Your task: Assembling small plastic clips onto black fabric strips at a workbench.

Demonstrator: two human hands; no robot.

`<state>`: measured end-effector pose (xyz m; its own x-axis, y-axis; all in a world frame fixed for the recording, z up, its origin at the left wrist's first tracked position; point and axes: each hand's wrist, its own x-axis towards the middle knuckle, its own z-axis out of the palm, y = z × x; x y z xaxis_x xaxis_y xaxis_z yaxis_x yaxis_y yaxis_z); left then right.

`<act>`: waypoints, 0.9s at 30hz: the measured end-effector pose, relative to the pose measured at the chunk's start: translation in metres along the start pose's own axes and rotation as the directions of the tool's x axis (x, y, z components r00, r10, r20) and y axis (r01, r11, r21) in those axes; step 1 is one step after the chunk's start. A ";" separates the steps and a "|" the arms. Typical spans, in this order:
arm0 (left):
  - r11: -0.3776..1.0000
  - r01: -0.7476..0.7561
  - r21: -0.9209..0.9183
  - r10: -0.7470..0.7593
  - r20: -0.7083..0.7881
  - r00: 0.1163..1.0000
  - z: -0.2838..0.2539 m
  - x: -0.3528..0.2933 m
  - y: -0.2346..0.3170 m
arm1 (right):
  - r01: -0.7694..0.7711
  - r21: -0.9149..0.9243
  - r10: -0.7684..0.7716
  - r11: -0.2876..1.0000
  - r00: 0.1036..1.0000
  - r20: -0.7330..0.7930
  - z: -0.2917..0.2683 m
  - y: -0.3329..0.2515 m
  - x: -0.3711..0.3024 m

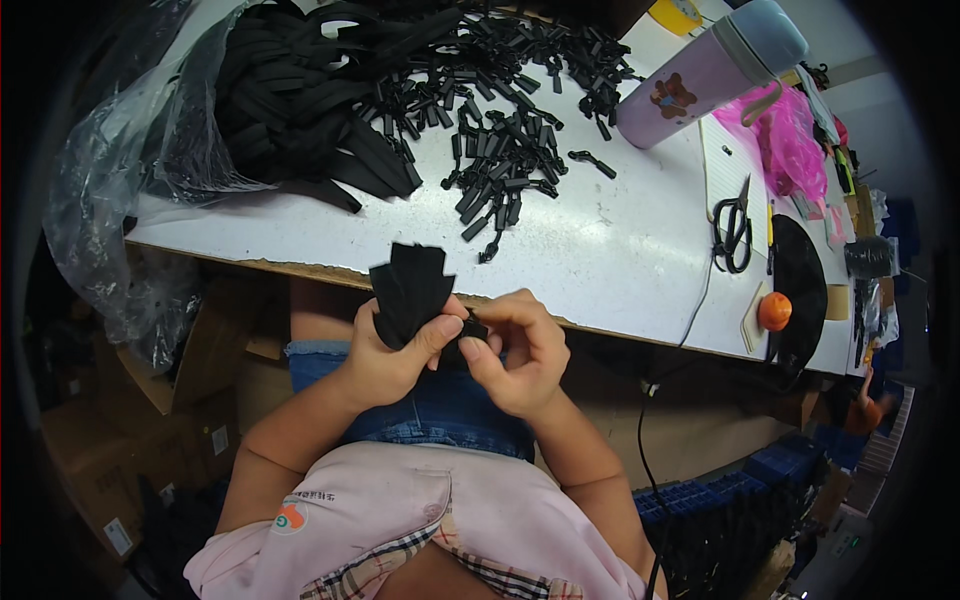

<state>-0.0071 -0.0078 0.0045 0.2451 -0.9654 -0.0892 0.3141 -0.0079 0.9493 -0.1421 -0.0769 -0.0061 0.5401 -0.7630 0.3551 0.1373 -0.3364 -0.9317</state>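
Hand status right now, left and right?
Left hand: closed, holding a fanned bundle of black strips.
Right hand: closed, pinching a small black piece beside the left thumb; exact part can't be told.

Flat black strips [412, 285] fan upward in left hand [395, 352]; 1 small black piece [475, 328] in right hand [520, 355]
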 end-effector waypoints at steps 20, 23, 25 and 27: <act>0.673 -0.638 -0.374 0.672 0.668 0.318 -0.017 -0.037 0.143 | 0.060 -0.510 0.152 0.858 0.920 0.363 0.012 0.007 -0.017; 0.673 -0.638 -0.375 0.668 0.678 0.306 -0.019 -0.037 0.141 | 0.083 -0.560 0.185 0.825 0.896 0.405 0.012 0.005 -0.016; 0.670 -0.640 -0.376 0.670 0.678 0.303 -0.021 -0.039 0.140 | 0.057 -0.588 0.222 0.807 0.893 0.391 0.011 0.004 -0.016; 0.663 -0.642 -0.385 0.675 0.678 0.290 -0.022 -0.043 0.139 | 0.096 -0.578 0.181 0.811 0.898 0.402 0.010 0.005 -0.017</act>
<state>0.0463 0.0381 0.1334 -0.3391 -0.4625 0.8192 0.4042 0.7147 0.5708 -0.1423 -0.0605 -0.0178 0.8434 -0.5238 0.1193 -0.3169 -0.6645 -0.6767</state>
